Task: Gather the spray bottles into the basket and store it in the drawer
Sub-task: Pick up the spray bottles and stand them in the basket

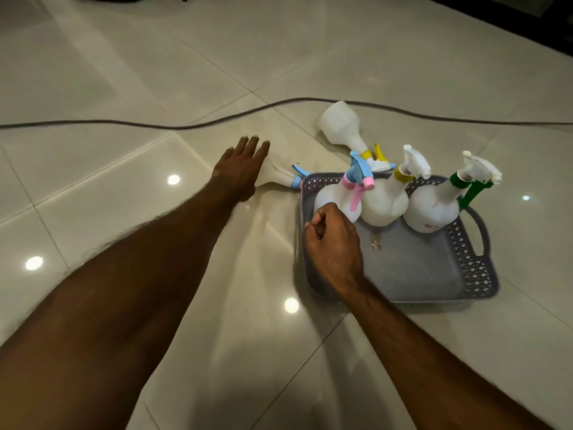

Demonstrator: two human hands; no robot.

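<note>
A grey perforated basket point(434, 274) with side handles sits on the tiled floor at the right. Three white spray bottles stand in its far end: a pink-and-blue-triggered one point(338, 200), one with a yellow collar point(384, 200) and a green-triggered one point(434, 206). A fourth bottle with a yellow trigger point(341, 122) lies on the floor just beyond the basket. A fifth bottle with a blue trigger point(279, 177) lies left of the basket. My left hand point(238, 170) rests on its body with fingers stretched out. My right hand point(333, 243) is curled at the basket's left rim.
A dark cable point(186, 125) runs across the floor from left to right, behind the bottles. Glossy cream tiles reflect ceiling lights. No drawer is in view.
</note>
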